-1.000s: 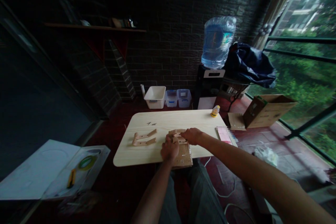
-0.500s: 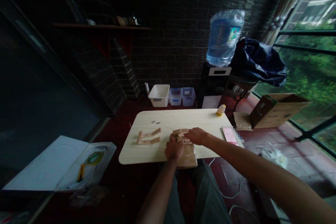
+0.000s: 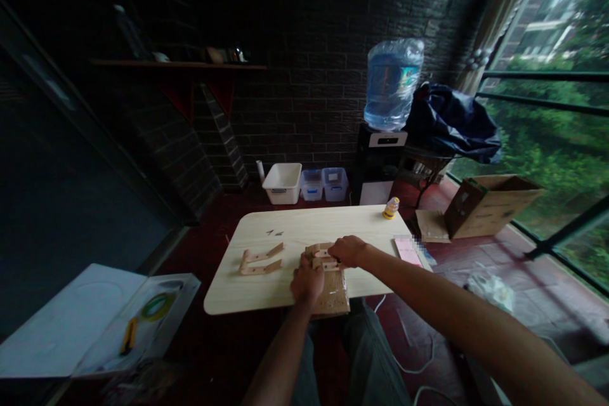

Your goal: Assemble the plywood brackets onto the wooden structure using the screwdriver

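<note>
"Two bare hands are on one pale-wood slatted assembly with dark holes [image 3: 328,264]. Where does it lie?"

"On a flat brown cardboard piece with a glossy surface [image 3: 335,295], near the front edge of the pale wood-grain, round-cornered table [image 3: 226,299]."

"State of the grip?"

"The left hand [image 3: 308,279] has its fingers at the assembly's left end; whether they clamp or merely press cannot be told. The right hand [image 3: 349,250] is curled at the right end; what it closes on, if anything, is hidden."

"Risks?"

"The cardboard overhangs the front edge. In my judgement, uneven pressure could make it slide or tip, shifting the assembly. The hands are close together, so a slip by the right could strike the left. A jolt could scatter the small dark slivers [image 3: 270,232]."

"Markings?"

"No brand is confirmed. The blue plastic water jug [image 3: 390,92] bears a green-and-white label [image 3: 408,76], and the open brown cardboard box [image 3: 492,216] shows faint print; neither is legible. Any writing on the pink rectangular sheet [image 3: 406,251] is too small to read."
</note>
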`<state>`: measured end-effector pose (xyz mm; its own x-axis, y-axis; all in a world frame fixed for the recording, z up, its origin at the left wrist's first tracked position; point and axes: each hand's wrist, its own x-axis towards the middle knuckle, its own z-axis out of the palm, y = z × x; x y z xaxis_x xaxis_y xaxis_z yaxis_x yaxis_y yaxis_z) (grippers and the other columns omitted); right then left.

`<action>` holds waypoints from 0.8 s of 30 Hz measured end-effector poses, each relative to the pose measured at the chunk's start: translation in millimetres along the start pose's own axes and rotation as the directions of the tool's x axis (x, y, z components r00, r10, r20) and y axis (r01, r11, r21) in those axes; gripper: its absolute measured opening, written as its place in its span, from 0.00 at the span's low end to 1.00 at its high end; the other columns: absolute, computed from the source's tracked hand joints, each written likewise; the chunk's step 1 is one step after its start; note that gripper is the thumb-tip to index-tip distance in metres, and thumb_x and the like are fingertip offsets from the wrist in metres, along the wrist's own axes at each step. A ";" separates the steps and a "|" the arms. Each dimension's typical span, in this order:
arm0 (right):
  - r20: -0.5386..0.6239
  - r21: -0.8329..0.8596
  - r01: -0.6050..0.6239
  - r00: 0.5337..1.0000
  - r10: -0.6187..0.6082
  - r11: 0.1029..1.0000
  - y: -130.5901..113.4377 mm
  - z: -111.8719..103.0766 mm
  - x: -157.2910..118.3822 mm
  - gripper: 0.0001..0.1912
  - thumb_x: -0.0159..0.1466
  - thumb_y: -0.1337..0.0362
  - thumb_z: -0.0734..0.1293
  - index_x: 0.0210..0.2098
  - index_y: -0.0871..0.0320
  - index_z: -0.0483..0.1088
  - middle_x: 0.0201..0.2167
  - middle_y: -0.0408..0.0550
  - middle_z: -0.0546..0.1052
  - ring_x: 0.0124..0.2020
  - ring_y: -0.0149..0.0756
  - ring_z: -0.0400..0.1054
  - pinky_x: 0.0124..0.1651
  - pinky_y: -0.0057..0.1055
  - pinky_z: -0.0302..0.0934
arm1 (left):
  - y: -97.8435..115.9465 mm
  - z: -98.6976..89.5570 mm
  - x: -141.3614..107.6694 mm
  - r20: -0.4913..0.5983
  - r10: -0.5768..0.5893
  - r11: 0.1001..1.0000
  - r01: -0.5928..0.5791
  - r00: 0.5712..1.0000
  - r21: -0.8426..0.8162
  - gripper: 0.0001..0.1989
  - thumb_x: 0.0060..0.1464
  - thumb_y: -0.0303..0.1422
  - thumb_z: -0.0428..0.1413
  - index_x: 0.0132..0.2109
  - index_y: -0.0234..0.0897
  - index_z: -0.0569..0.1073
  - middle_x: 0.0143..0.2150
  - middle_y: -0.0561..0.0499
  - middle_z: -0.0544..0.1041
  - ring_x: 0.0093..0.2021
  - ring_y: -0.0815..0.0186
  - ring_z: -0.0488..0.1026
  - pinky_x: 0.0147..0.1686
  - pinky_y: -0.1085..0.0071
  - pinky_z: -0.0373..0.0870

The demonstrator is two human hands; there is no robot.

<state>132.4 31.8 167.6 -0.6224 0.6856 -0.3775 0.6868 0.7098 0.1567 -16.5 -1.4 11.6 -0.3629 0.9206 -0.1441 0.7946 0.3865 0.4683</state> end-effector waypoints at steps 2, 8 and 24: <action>-0.024 -0.047 0.024 0.999 -0.025 0.999 0.1 0.5 0.4 0.12 0.68 0.66 0.65 0.48 0.59 0.77 0.48 0.61 0.82 0.50 0.51 0.78 0.45 0.43 0.73 | 0.6 -1.1 0.1 0.006 0.007 1.000 -0.007 1.000 0.001 0.33 0.64 0.51 0.44 0.71 0.43 0.55 0.56 0.39 0.78 0.55 0.48 0.76 0.51 0.54 0.73; -0.100 -0.017 0.039 0.994 -0.041 0.999 2.3 25.2 5.4 0.14 0.67 0.67 0.65 0.51 0.58 0.76 0.48 0.61 0.82 0.48 0.49 0.79 0.45 0.41 0.74 | 2.8 0.6 1.7 -0.001 -0.009 1.000 0.009 1.000 0.008 0.33 0.64 0.50 0.42 0.71 0.42 0.55 0.58 0.39 0.77 0.57 0.49 0.75 0.52 0.55 0.72; -0.075 0.159 -0.136 0.986 0.149 0.978 -5.8 13.3 -2.4 0.22 0.65 0.68 0.67 0.59 0.60 0.69 0.54 0.62 0.78 0.51 0.50 0.77 0.47 0.42 0.72 | 3.9 -0.1 -0.3 -0.009 0.021 1.000 -0.021 1.000 0.017 0.34 0.64 0.51 0.43 0.71 0.39 0.54 0.56 0.38 0.78 0.55 0.48 0.76 0.51 0.53 0.72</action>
<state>134.9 23.8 155.4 -0.5395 0.7939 -0.2806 0.8158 0.5753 0.0591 -13.3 -0.1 13.6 -0.3503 0.9281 -0.1262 0.8101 0.3678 0.4566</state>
